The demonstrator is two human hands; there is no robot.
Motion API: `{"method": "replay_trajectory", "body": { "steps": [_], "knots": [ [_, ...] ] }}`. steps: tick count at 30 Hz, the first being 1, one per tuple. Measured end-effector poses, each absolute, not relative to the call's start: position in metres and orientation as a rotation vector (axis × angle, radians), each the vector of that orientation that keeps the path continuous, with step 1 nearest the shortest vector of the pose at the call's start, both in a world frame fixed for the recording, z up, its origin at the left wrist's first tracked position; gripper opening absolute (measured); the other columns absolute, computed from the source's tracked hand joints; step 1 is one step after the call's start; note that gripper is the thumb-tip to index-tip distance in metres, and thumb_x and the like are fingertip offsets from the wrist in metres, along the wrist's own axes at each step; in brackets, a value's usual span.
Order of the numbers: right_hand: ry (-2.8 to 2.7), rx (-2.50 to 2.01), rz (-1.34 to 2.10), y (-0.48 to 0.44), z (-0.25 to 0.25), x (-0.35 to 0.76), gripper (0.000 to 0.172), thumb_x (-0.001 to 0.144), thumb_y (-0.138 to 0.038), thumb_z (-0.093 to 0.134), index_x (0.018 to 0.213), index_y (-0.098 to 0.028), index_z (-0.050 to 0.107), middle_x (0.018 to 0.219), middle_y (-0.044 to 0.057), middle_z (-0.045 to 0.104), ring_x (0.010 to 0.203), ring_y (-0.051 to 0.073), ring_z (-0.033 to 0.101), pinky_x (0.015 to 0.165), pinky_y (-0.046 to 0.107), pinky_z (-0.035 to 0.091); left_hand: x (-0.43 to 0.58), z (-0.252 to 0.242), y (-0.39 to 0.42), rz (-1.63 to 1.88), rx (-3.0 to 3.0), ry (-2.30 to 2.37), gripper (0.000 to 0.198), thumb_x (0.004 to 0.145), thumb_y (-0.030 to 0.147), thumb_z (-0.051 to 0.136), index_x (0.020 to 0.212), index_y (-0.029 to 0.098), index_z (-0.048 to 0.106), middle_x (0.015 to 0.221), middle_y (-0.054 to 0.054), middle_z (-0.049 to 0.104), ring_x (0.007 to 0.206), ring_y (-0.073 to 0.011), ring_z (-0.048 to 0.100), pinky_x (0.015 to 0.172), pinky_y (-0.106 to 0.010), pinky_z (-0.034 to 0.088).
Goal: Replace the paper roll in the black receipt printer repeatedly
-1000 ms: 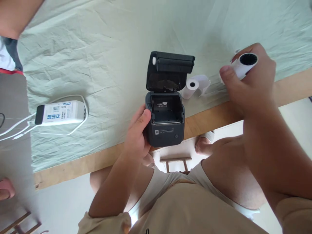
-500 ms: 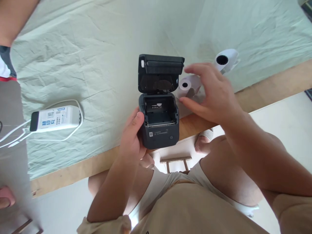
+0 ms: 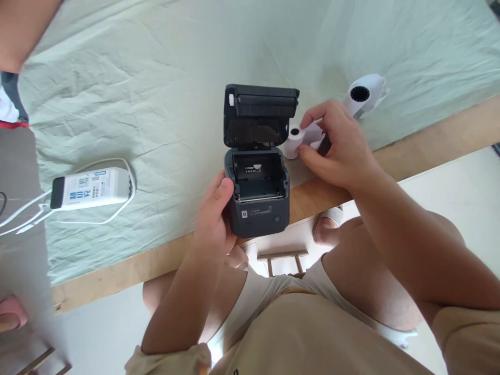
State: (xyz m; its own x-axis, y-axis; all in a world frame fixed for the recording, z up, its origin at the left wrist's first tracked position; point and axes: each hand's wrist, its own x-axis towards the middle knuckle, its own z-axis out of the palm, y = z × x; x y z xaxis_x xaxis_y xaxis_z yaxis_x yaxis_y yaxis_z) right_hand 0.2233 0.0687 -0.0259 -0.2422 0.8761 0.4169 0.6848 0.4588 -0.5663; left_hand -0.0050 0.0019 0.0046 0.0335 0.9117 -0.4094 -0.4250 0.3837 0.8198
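A dark grey portable label printer [image 3: 260, 221] stands at the table's front edge with its lid [image 3: 261, 104] raised. Its paper bay shows no roll inside. My left hand [image 3: 214, 219] grips the printer's left side, the thumb along the upper edge and the other fingers partly hidden. Just right of the printer, a small white paper roll [image 3: 292, 146] stands upright with a loose paper end trailing to the right. My right hand [image 3: 339, 143] has its thumb and index finger closed about the roll's right side and the loose paper.
A larger white paper roll [image 3: 353, 101] with a black core lies farther right on the pale green cloth [image 3: 167, 104]. To the left sits a white box-shaped device [image 3: 94, 188] with white cables. Another person's arm [image 3: 25, 31] reaches in at upper left. The table's wooden edge [image 3: 125, 265] runs along the front.
My right hand's thumb and index finger have drawn together onto the small paper roll, from a wider spread around it. My left hand keeps its hold on the printer.
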Motion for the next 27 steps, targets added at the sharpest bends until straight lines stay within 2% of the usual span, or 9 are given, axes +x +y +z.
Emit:
{"method": "replay_trajectory", "body": {
  "steps": [3, 7, 10, 14, 16, 19, 23, 27],
  "knots": [
    [-2.031, -1.328, 0.401, 0.0691, -0.0272, 0.2234, 0.027, 0.087, -0.028, 0.071, 0.106, -0.032, 0.052, 0.109, 0.006, 0.069, 0.102, 0.029, 0.069, 0.089, 0.049, 0.058, -0.0047, 0.0049, 0.0014, 1.116, 0.556, 1.102, 0.026, 0.087, 0.048, 0.082, 0.094, 0.024, 0.077, 0.079, -0.004, 0.077, 0.089, -0.0314, 0.082, 0.077, -0.043, 0.069],
    [-2.006, -1.388, 0.488, 0.0699, -0.0322, 0.2265, 0.038, 0.088, -0.04, 0.075, 0.117, -0.034, 0.052, 0.112, 0.006, 0.069, 0.103, 0.031, 0.07, 0.086, 0.05, 0.058, -0.0042, 0.0058, 0.0012, 1.114, 0.56, 1.114, 0.028, 0.089, 0.051, 0.08, 0.093, 0.024, 0.076, 0.079, -0.004, 0.077, 0.088, -0.0311, 0.082, 0.072, -0.04, 0.069],
    [-1.99, -1.373, 0.438, 0.0685, -0.0322, 0.2268, 0.043, 0.087, -0.037, 0.076, 0.125, -0.034, 0.055, 0.113, 0.007, 0.071, 0.106, 0.032, 0.071, 0.088, 0.05, 0.059, -0.0038, 0.0067, 0.0019, 1.115, 0.569, 1.108, 0.03, 0.09, 0.053, 0.08, 0.092, 0.024, 0.075, 0.079, -0.004, 0.076, 0.093, -0.0325, 0.083, 0.076, -0.042, 0.07],
    [-2.042, -1.333, 0.336, 0.0657, -0.0281, 0.224, 0.032, 0.086, -0.021, 0.066, 0.115, -0.033, 0.067, 0.105, 0.006, 0.074, 0.094, 0.028, 0.071, 0.084, 0.046, 0.061, -0.0041, 0.0062, 0.0019, 1.107, 0.569, 1.121, 0.028, 0.089, 0.051, 0.08, 0.093, 0.024, 0.076, 0.079, -0.004, 0.077, 0.093, -0.0323, 0.082, 0.077, -0.042, 0.07],
    [-2.046, -1.249, 0.314, 0.0651, -0.0279, 0.2226, 0.038, 0.082, -0.015, 0.061, 0.115, -0.031, 0.07, 0.105, 0.005, 0.073, 0.092, 0.026, 0.071, 0.083, 0.045, 0.062, -0.005, 0.0044, 0.0013, 1.113, 0.573, 1.116, 0.027, 0.091, 0.051, 0.079, 0.094, 0.024, 0.077, 0.08, -0.004, 0.078, 0.087, -0.0301, 0.082, 0.075, -0.04, 0.069],
    [-2.046, -1.201, 0.27, 0.0655, -0.0305, 0.2215, 0.037, 0.084, -0.018, 0.061, 0.117, -0.03, 0.072, 0.106, 0.008, 0.069, 0.1, 0.027, 0.07, 0.088, 0.047, 0.062, -0.0063, 0.0015, 0.0006, 1.14, 0.587, 1.091, 0.027, 0.093, 0.051, 0.078, 0.093, 0.024, 0.078, 0.08, -0.003, 0.078, 0.076, -0.0242, 0.08, 0.067, -0.034, 0.066],
    [-2.038, -1.302, 0.324, 0.0663, -0.0321, 0.2225, 0.041, 0.091, -0.028, 0.066, 0.131, -0.034, 0.065, 0.109, 0.008, 0.069, 0.108, 0.031, 0.07, 0.096, 0.052, 0.061, -0.0065, 0.0003, 0.0008, 1.155, 0.591, 1.096, 0.027, 0.094, 0.051, 0.078, 0.095, 0.023, 0.08, 0.083, -0.003, 0.079, 0.079, -0.0238, 0.08, 0.069, -0.033, 0.066],
    [-1.997, -1.324, 0.415, 0.0657, -0.0298, 0.224, 0.049, 0.089, -0.023, 0.064, 0.135, -0.035, 0.055, 0.117, 0.008, 0.071, 0.109, 0.031, 0.072, 0.093, 0.052, 0.062, -0.0064, -0.0002, 0.0009, 1.169, 0.58, 1.102, 0.026, 0.093, 0.049, 0.079, 0.098, 0.024, 0.083, 0.085, -0.003, 0.08, 0.08, -0.0234, 0.08, 0.066, -0.031, 0.065]
  ]
}}
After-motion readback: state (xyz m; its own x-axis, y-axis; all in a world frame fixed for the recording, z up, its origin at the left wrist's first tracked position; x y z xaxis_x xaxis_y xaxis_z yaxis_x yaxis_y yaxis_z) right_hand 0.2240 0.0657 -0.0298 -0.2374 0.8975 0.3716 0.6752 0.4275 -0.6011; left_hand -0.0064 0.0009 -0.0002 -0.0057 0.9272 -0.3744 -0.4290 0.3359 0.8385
